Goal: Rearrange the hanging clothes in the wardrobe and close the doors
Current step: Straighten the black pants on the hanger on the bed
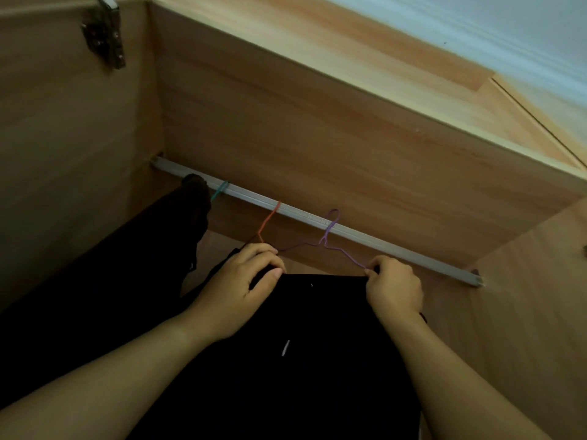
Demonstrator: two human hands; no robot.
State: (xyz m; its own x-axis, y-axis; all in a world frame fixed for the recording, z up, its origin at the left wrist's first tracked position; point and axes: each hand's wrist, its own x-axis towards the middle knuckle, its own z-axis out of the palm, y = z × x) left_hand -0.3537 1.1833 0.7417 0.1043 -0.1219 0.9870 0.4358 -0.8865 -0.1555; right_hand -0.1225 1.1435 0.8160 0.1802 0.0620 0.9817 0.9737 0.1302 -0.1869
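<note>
Up inside the wooden wardrobe we count three thin wire hangers on one pale metal rail, which runs from the left side panel down to the right side panel. Nearest the left end of the rail sits a teal hanger, of which only the hook shows; next comes an orange hanger; closest to the right end is a purple hanger, its hook curled over the rail and its shoulders sloping down to either side.

We see two dark garments. One black garment hangs from the purple hanger and fills the lower middle of the view; it looks soft and matte, with a small pale mark on its front. Another dark garment hangs toward the left end of the rail and hides most of the teal hanger.

Our left hand is closed over the garment's top edge at the left shoulder of the purple hanger, fingers curled and thumb pressed on the cloth. Our right hand pinches the right shoulder of the same hanger and the cloth there between thumb and fingers.

One metal hinge is fixed at the top of the left side panel. The panels are smooth, light wood grain; a white ceiling shows beyond the top edge.
</note>
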